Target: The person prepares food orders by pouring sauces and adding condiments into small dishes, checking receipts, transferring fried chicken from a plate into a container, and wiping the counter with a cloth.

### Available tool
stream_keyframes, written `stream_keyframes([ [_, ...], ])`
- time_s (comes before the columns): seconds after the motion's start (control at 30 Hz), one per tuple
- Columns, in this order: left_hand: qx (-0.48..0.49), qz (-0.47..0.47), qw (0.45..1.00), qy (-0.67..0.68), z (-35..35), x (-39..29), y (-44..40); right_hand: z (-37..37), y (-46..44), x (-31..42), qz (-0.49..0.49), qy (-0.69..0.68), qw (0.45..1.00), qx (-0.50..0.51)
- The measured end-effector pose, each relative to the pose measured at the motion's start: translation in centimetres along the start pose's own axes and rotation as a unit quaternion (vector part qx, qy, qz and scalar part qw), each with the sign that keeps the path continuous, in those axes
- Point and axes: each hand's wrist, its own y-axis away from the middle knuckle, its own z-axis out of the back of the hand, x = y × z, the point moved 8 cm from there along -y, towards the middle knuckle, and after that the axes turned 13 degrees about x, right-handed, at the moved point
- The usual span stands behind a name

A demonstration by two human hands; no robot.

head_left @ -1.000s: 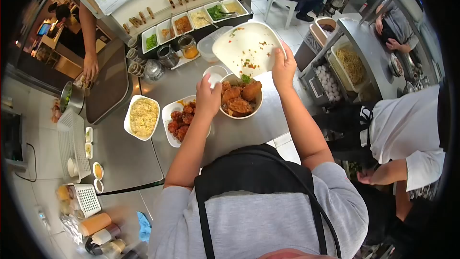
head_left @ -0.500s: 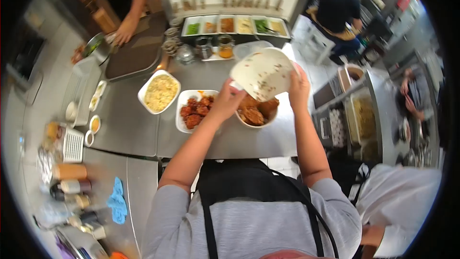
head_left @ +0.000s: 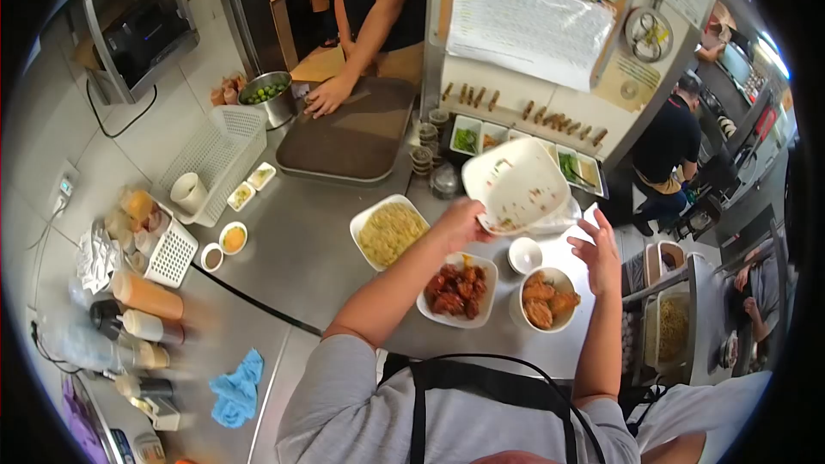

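My left hand (head_left: 461, 225) grips the rim of a white square dish (head_left: 526, 185), which is tilted so its inside shows red and brown food bits. My right hand (head_left: 595, 251) is off the dish, fingers apart, above the counter's right side. Below it stands a white round bowl (head_left: 514, 308) with fried chicken pieces (head_left: 543, 299). A small white cup (head_left: 525, 255) sits just behind that bowl. Under my left forearm is a white dish with red-glazed chicken pieces (head_left: 458, 290). A white dish of yellowish rice-like food (head_left: 391, 232) lies to the left.
A co-worker's hand (head_left: 331, 96) rests on a brown tray (head_left: 344, 139) at the back. Topping containers (head_left: 467, 139) line the back right. Sauce cups (head_left: 233, 238), a perforated basket (head_left: 219, 155), sauce bottles (head_left: 148, 294) and a blue cloth (head_left: 236, 388) are on the left.
My right hand has let go of the white dish and opened. The left hand keeps the dish, now farther from the chicken bowl. The camera view has swung up and left.
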Motion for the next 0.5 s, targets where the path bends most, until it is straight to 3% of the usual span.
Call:
stream_keyframes([
  [0.2,-0.144,-0.069,0.984,-0.084,16.4,-12.5,0.0,5.4,3.2,-0.6,-0.079,0.14,0.974,-0.159],
  [0.37,-0.293,-0.101,0.948,-0.067,30.4,-16.0,-1.9,10.4,8.4,-0.2,-0.103,0.15,0.941,-0.284],
  [0.5,-0.374,-0.111,0.919,-0.062,37.5,-15.7,-3.0,10.9,9.7,0.4,-0.136,0.189,0.921,-0.313],
])
